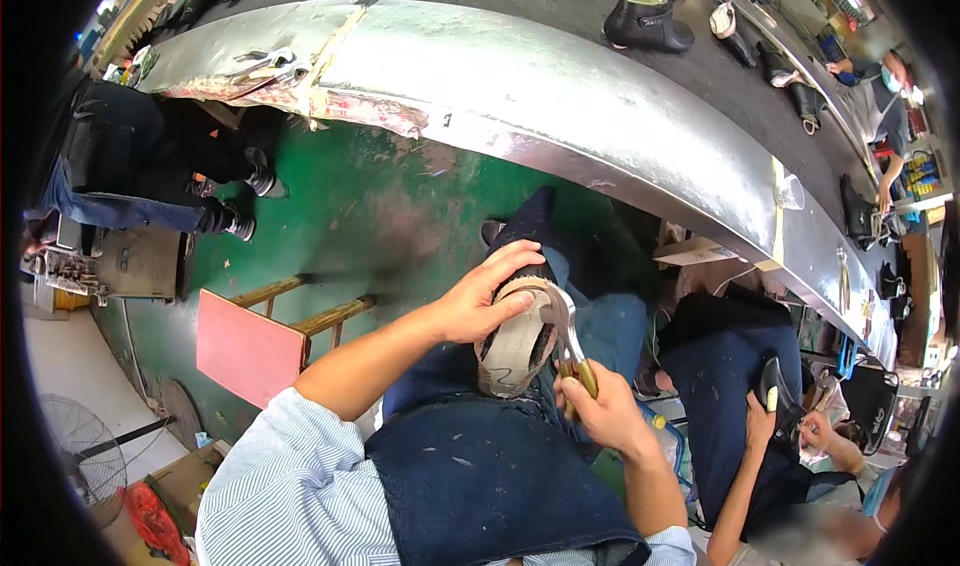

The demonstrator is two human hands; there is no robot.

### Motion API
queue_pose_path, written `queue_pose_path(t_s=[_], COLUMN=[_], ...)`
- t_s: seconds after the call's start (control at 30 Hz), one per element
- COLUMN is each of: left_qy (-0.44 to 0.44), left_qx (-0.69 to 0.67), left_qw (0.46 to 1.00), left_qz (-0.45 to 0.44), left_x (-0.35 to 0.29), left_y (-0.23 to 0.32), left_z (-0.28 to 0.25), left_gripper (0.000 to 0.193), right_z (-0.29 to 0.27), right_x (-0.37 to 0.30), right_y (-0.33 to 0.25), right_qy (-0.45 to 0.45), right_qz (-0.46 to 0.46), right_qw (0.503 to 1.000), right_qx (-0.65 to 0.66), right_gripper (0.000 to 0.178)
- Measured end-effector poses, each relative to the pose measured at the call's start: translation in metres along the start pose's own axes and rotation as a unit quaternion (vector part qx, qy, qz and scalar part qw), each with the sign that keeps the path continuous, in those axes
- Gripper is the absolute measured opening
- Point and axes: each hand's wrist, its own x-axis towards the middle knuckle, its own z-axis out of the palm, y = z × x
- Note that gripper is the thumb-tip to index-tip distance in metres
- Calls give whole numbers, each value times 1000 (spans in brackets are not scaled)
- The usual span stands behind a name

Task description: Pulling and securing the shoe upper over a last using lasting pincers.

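Observation:
Over my lap, sole side up, sits a shoe in the making (513, 356), its pale underside bare and its rough upper edge folded around the rim. My left hand (487, 291) wraps around the far end of this shoe, thumb pressed on the edge. In my right hand (605, 406) are lasting pincers (569, 331), with the fingers closed around their brass-coloured handles. The curved metal head of the pincers lies against the shoe's far right rim, close to my left thumb. Whether the jaws bite the upper's edge is too small to tell. A dark blue apron (480, 476) covers my lap.
Ahead runs a metal-edged bench (480, 76) with a dark belt carrying several black shoes and a boot (648, 23). Pliers (270, 64) lie at its left. A pink-topped stool (250, 346) stands left. Close on my right, a co-worker holds a black shoe (780, 396).

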Motion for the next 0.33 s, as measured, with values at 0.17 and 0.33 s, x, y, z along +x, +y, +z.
queue_pose_path(t_s=[0.17, 0.33], left_qy=[27, 8], left_qx=[-33, -38], left_qw=[999, 999], left_qz=[13, -2], left_x=[3, 2], left_y=[-11, -14], left_z=[1, -2], left_gripper=[49, 54], right_z=[25, 24], right_x=[41, 8], right_y=[39, 26], right_qy=[206, 166], right_qz=[-237, -128], right_qw=[925, 927], right_qx=[-213, -310], right_gripper=[27, 41])
